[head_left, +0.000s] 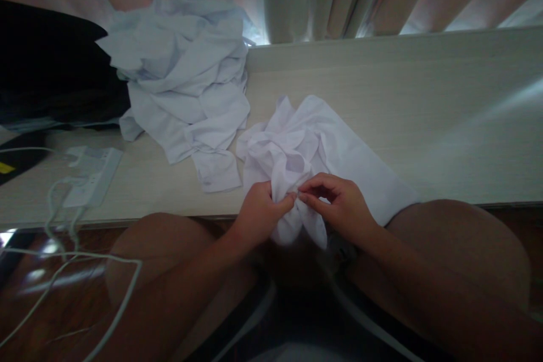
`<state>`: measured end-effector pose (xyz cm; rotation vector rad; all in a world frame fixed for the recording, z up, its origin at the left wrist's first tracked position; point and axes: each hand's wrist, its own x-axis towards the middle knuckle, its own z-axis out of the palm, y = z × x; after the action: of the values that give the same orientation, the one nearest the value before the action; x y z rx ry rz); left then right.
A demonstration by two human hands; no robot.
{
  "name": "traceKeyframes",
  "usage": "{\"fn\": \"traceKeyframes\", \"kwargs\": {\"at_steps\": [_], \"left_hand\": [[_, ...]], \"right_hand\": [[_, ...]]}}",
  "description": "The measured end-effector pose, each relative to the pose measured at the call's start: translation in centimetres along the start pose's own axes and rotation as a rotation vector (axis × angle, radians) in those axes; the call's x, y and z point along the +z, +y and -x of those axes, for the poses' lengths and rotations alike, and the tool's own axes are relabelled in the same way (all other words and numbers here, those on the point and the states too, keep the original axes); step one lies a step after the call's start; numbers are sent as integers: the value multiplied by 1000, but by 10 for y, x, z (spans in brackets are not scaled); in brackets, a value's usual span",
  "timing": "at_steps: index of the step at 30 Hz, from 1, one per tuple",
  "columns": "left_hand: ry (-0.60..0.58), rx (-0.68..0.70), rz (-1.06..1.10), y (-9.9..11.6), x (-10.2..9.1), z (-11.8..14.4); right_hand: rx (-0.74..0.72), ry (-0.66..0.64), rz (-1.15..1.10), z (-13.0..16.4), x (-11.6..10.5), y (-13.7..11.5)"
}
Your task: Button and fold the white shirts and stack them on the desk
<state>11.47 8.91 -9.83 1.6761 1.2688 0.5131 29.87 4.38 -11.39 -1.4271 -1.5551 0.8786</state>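
Head view: left hand (258, 209) and right hand (339, 203) both pinching crumpled white cloth (314, 141) at tabletop (424, 119) edge, heap of white garments (186, 79) lying beyond, left.

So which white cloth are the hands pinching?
The crumpled white cloth at the table's front edge; the left hand and right hand pinch it. The bigger pile lies untouched, farther back left.
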Motion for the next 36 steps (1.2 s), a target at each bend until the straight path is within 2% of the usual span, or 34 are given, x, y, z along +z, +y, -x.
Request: {"fn": "traceKeyframes", "kwargs": {"at_steps": [6, 13, 21, 25, 28, 30, 31, 32, 33, 34, 36], "left_hand": [[-10, -20, 29, 1, -2, 0], [-96, -48, 216, 0, -7, -4], [-182, 1, 241, -3, -11, -7], [-214, 42, 141, -10, -13, -12], [-372, 26, -12, -17, -25, -16], [-521, 5, -88, -22, -42, -20], [-567, -3, -110, -25, -52, -24], [-566, -8, -123, -28, -62, -30], [-501, -5, -130, -31, -71, -36], [-382, 7, -137, -35, -78, -44], [-1, 39, -160, -43, -85, -63]], "right_hand": [[90, -2, -150, 0, 2, 3], [233, -36, -505, -2, 2, 11], [286, -109, -500, -1, 4, 12], [263, -219, -344, -3, 2, 15], [135, -356, 14, -9, -8, 17], [63, -325, 200, -17, -19, 19], [42, -248, 250, -21, -26, 22], [24, -137, 284, -25, -33, 26], [6, -12, 318, -30, -40, 32], [-10, 103, 362, -34, -47, 39], [-10, 236, 486, -41, -55, 57]]}}
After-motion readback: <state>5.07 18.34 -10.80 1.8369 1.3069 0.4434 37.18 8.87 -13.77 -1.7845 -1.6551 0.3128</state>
